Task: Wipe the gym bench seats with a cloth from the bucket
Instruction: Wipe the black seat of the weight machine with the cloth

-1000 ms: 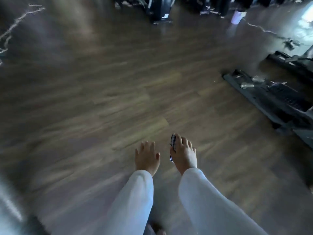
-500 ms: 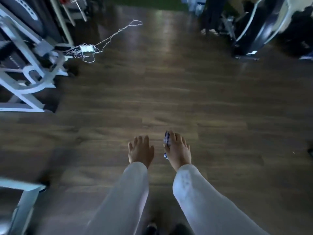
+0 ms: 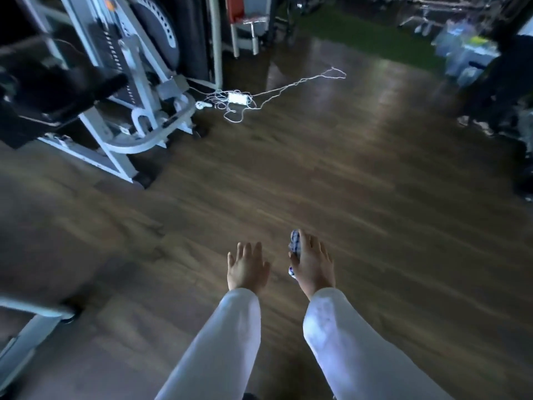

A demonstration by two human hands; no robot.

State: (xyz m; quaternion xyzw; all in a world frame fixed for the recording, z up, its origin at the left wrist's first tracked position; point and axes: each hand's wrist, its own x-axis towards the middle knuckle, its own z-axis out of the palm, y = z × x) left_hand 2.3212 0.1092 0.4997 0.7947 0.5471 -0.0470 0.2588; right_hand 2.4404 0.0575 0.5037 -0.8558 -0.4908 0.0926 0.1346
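Wide wooden floor (image 3: pixel 360 174) underfoot, no bucket anywhere in view. Far left, a white weight machine (image 3: pixel 121 82) with a dark padded seat (image 3: pixel 49 90); further back, a red-backed seat (image 3: pixel 248 10). On the floor just right of the machine, a white power strip (image 3: pixel 238 98) in a tangle of white cord (image 3: pixel 302 80). Near, both arms out in white sleeves (image 3: pixel 227 347).

Judging by this: cloth already fetched and in hand, no seat under it at present, wiping not under way; whether any seat is already done, impossible to say.

Left hand (image 3: pixel 247 267) released, fingers straight, holding nothing. Right hand (image 3: pixel 313 264) grasping the checked cloth (image 3: pixel 294 244), bunched at the thumb side.

No brand, label or writing readable anywhere; too dim and blurred.
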